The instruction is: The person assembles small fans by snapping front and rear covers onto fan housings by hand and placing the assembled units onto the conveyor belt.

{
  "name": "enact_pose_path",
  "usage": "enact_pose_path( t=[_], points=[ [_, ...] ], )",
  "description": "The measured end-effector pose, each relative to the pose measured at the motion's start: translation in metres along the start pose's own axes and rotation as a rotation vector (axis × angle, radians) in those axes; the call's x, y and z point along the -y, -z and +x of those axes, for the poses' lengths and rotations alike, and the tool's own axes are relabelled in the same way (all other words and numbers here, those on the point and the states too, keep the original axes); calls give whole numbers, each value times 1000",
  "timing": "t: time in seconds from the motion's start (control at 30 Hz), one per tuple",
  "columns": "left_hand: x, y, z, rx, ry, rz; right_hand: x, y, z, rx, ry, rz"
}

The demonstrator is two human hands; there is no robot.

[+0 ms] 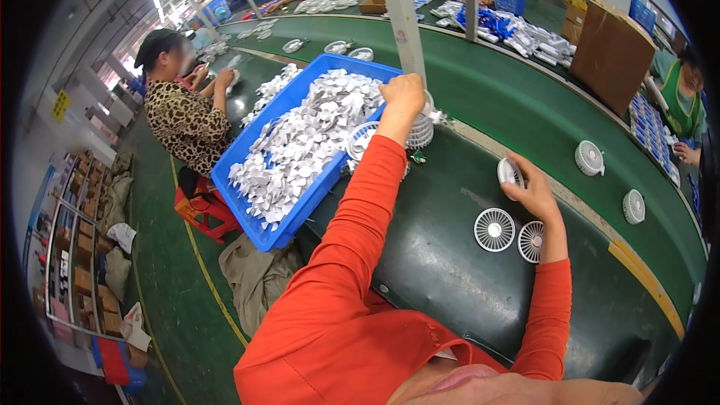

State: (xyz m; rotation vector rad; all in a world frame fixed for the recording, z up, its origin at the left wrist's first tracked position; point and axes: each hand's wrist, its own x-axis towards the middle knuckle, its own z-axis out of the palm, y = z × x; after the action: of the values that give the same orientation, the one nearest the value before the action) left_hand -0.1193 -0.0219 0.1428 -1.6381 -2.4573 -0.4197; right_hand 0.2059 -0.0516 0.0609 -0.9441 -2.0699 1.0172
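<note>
My left hand point(405, 95) is stretched out with curled fingers at the far right corner of a blue bin point(279, 238). Whether it grips anything there is hidden. Small white plastic pieces point(307, 135) are heaped in the bin. Just beside that hand rises a stack of white round fan grilles point(421, 133), partly covered by my wrist. Over the dark green worktable, my right hand point(534, 193) has its fingers wrapped round the edge of a white round fan part point(511, 173). Nearer to me, two white spoked fan grilles point(494, 230) lie flat, one partly beneath my right wrist.
Across the table edge runs a green conveyor belt point(517, 124) carrying white fan units point(589, 157). A metal post point(403, 22) stands behind the bin. A co-worker in a leopard-print top point(184, 116) sits to the left. A brown carton point(613, 52) stands beyond the belt.
</note>
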Motion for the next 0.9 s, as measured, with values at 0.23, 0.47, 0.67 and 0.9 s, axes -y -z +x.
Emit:
enact_pose_path(
  t=[0.23, 0.47, 0.67, 0.9],
  points=[
    [-43, 16, -33, -291, -135, -408, 14, 16, 2, -107, 3, 1184],
    [-116, -76, -92, 105, -148, -1614, 41, 20, -2, -332, -34, 838],
    [-140, -80, -122, 1029, -103, -2434, 42, 11, -1, -551, 0, 155],
    [-140, -72, -119, 1241, -34, -2523, 49, 2, 5, -707, 145, -10]
  ],
)
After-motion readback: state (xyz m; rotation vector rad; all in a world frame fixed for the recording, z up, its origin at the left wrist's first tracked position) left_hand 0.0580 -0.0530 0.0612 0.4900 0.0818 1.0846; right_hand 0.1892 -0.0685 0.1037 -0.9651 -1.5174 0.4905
